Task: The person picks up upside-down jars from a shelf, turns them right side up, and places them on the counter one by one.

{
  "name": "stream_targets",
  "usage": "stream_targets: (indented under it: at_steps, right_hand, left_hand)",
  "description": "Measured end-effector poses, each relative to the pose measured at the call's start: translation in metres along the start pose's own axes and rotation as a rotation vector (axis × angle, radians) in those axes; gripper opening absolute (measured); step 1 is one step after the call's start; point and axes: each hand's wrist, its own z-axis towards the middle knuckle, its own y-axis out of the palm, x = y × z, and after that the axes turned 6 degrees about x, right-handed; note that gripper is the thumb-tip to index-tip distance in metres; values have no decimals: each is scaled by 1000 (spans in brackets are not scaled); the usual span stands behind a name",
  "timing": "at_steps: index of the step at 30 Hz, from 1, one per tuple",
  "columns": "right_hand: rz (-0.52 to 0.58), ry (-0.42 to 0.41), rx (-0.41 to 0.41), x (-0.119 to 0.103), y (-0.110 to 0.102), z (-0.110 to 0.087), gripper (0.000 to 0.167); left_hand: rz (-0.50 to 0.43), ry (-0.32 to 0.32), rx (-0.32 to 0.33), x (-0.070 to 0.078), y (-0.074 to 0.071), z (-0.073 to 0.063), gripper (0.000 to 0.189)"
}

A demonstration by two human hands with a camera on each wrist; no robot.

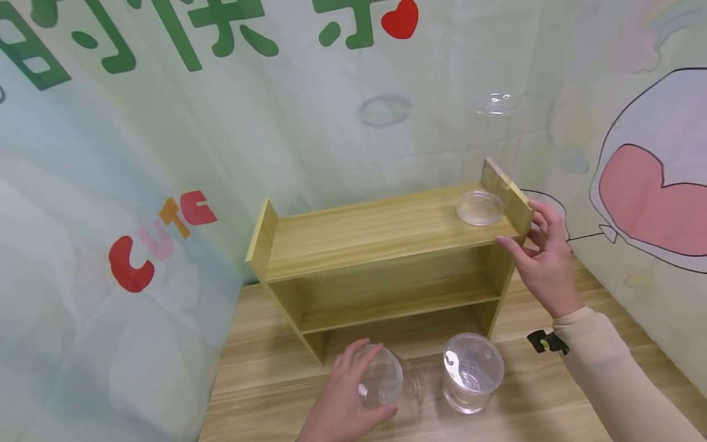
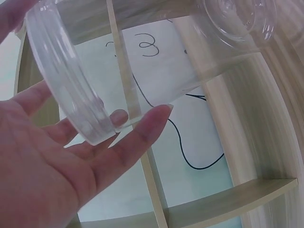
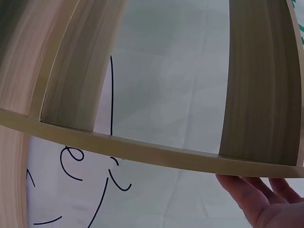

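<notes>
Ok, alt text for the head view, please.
A person's left hand holds a clear jar before a wooden shelf, while the right hand touches its right side. A second jar stands on the table; a clear container sits atop the shelf's right end. At left, a pale backdrop reads CUTE.

Clear lidded jar point(image 1: 410, 382) — tilted, base toward R — in front of upright lt.-wood shelf unit point(image 1: 359, 236)
</notes>
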Motion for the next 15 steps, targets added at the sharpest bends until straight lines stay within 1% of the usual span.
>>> stream_targets:
  at_steps: [6,11,15]
  right_hand:
    - [18,0,22,2,1,1,79]
    - [10,15,34,3,3,0,79]
    - [-2,7,39,5,6,0,79]
  left_hand:
    - [7,16,2,1,4,2,88]
    - [17,19,1,2,7,3,88]
    - [49,25,-7,0,8,3,87]
